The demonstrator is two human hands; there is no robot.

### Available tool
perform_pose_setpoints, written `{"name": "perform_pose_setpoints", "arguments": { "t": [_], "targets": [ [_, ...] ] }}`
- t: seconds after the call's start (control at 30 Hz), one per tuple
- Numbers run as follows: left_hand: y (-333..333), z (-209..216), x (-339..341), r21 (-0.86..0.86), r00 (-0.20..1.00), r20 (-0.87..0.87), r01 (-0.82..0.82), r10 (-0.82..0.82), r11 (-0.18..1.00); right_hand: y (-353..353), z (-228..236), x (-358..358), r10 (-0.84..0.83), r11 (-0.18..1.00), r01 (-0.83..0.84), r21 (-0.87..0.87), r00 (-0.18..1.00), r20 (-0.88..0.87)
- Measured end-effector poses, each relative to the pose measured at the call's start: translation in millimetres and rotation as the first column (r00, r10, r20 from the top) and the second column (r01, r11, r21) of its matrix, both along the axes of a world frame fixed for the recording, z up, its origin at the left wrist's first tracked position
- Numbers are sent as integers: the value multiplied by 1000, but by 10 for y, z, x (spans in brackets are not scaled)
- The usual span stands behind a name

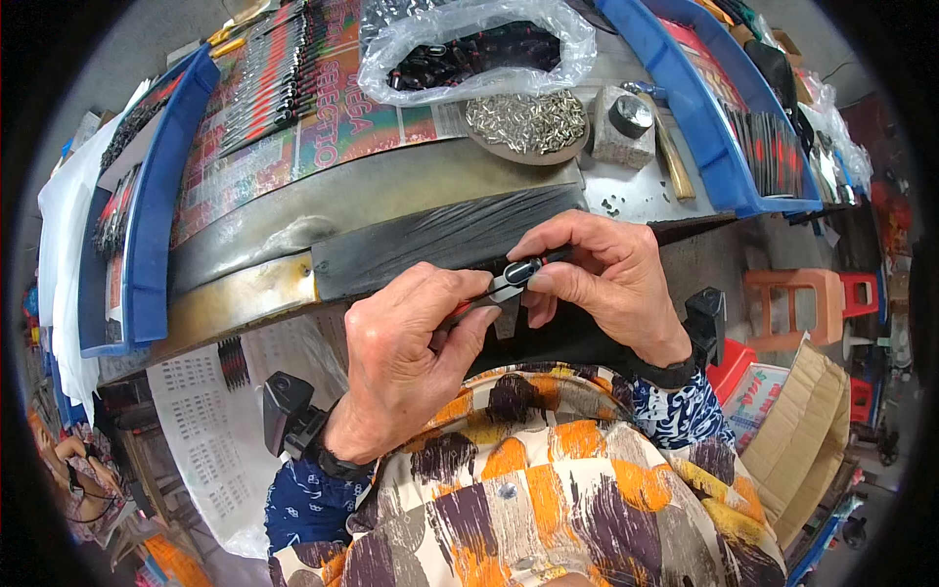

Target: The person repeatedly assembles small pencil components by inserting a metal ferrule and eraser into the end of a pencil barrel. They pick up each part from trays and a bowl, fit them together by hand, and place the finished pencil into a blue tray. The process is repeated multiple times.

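Note:
In front of my chest, both hands hold one slim tool-like thing (522, 272) with a black oval end, a pale metal part and some red. I cannot make out its exact kind. My left hand (403, 342) pinches its lower left part between thumb and bent fingers. At the other side, my right hand (614, 276) grips the black oval end with thumb and forefinger. The fingers hide much of it. Just beyond lies the dark padded bench edge (421, 240).
A dish of small metal pins (526, 122) sits beyond my hands, below a plastic bag (479, 73) of dark parts. A clear jar with a black cap (624, 125) and a brush (673, 157) stand right. Blue trays (152, 225) (719, 127) flank slim red-and-black pieces (269, 83).

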State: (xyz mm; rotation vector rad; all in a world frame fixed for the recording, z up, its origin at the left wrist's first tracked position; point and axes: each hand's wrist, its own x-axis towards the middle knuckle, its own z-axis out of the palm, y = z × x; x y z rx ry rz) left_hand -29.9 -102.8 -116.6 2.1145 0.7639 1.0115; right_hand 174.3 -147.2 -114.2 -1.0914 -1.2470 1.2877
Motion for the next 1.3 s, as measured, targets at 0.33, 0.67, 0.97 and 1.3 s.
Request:
{"name": "perform_pose_setpoints", "arguments": {
  "t": [0.33,0.67,0.97,1.3],
  "targets": [
    [-65,-125,-36,-7,998,-9,60,-60,998,-29,-90,30,146,985,-144,-91,989,17],
    [-154,-265,-76,-49,997,-33,66,-68,997,-115,-212,-31,122,981,-170,94,916,382],
    [-271,-384,-158,-142,993,-116,-32,15,989,-181,-462,-163,-9,944,-141,297,892,451],
    [-310,-487,-204,-25,996,-83,-31,29,999,-203,-501,-158,10,937,-185,296,862,507]
  ]
}}
